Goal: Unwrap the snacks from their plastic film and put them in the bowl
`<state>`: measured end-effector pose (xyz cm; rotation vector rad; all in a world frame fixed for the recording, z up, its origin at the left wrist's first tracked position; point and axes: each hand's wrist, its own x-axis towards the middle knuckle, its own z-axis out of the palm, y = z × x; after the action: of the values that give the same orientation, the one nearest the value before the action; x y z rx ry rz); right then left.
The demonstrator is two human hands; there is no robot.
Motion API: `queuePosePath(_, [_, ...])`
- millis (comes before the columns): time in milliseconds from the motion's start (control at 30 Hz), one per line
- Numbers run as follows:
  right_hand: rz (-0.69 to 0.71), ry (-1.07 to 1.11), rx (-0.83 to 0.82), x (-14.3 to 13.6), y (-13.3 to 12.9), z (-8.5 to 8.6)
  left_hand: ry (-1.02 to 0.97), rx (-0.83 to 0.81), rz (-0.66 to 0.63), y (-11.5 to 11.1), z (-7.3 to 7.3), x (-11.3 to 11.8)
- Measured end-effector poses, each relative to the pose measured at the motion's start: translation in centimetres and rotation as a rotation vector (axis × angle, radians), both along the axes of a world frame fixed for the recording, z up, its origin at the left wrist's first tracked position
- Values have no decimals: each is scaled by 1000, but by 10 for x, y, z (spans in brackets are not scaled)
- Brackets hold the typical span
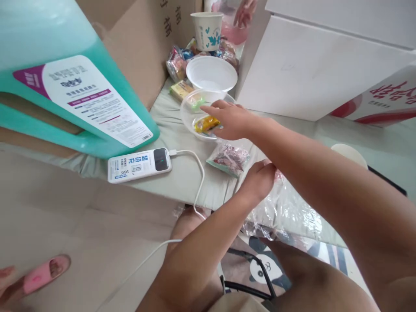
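Note:
My right hand (231, 119) reaches over a clear plastic bowl (186, 113), its fingers stretched out and apart. A small yellow packet (206, 124) lies in that bowl, just under the fingers. My left hand (259, 181) is closed on a clear plastic bag (292, 208) that spreads toward the table's front edge; its fingertips are partly hidden by my right forearm. Between the bowl and my left hand sits a small clear-wrapped packet (228, 158) with reddish contents.
A white bowl (211, 74), a paper cup (207, 32) and several wrapped snacks (177, 64) stand behind. A large green jug (97, 95) and a cabled power bank (139, 165) are left. White boxes (292, 65) rise at right. Another person's hand (244, 14) shows at the top.

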<state>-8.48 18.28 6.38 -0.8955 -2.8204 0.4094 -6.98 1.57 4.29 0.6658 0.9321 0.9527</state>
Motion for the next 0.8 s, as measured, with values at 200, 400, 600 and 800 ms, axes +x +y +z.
queuePosePath(200, [-453, 313, -129, 37, 2, 5, -25, -10, 51, 1, 0, -2])
queuePosePath(400, [-872, 390, -693, 53, -23, 9, -13, -57, 64, -2, 11, 1])
queuePosePath(600, [-1033, 584, -626, 122, -44, 36, 35, -114, 24, -1, 7, 11])
queuePosePath(800, [-1204, 734, -703, 193, -66, 37, 91, -117, -23, 0, 7, 19])
